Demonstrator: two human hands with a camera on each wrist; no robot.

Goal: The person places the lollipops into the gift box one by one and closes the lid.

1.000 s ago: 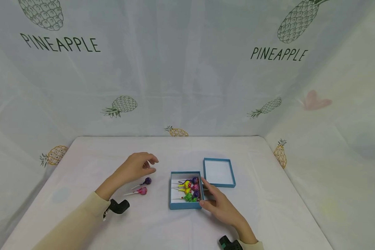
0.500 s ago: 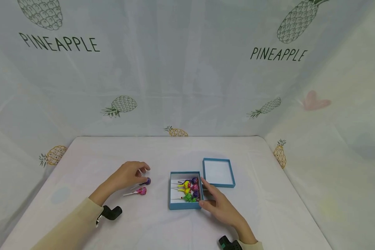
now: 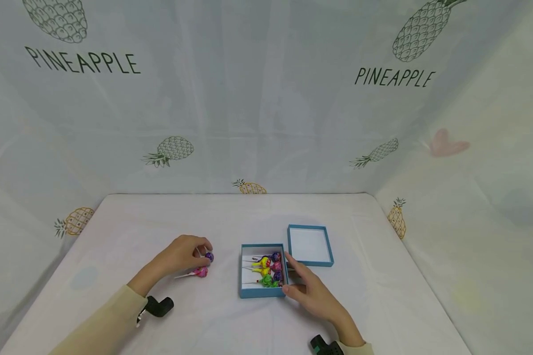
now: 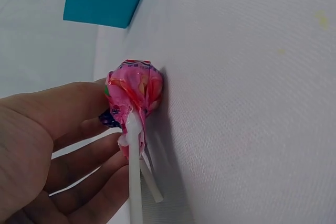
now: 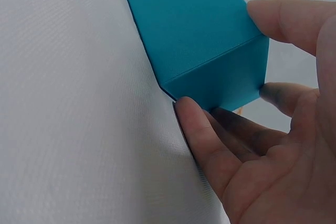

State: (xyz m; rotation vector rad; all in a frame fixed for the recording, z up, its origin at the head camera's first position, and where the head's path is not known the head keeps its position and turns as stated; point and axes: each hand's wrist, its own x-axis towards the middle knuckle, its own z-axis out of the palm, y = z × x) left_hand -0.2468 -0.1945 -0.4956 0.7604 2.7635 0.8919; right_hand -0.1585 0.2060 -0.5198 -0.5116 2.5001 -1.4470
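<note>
My left hand (image 3: 181,252) is at a purple-wrapped lollipop (image 3: 209,257), its thumb and fingers pinching it just behind the candy head. A pink lollipop (image 3: 201,271) lies close beside it, nearer me, and in the left wrist view it hides most of the purple one. To the right stands a blue box (image 3: 262,293) with a white inside, holding several yellow, green, pink and purple lollipops (image 3: 266,271). My right hand (image 3: 313,293) grips the box's right end, thumb at the near corner, index finger along the far part, other fingers against the end wall (image 5: 220,82).
A blue-rimmed white lid (image 3: 311,244) lies inside up behind the box's right side. White cloth covers the table (image 3: 151,217), and a pineapple-print curtain (image 3: 266,98) hangs behind it. Each wrist wears a black camera (image 3: 160,306).
My left hand has moved left and toward me, down to the purple lollipop, and its fingers have closed around it. My right hand has stayed at the box.
</note>
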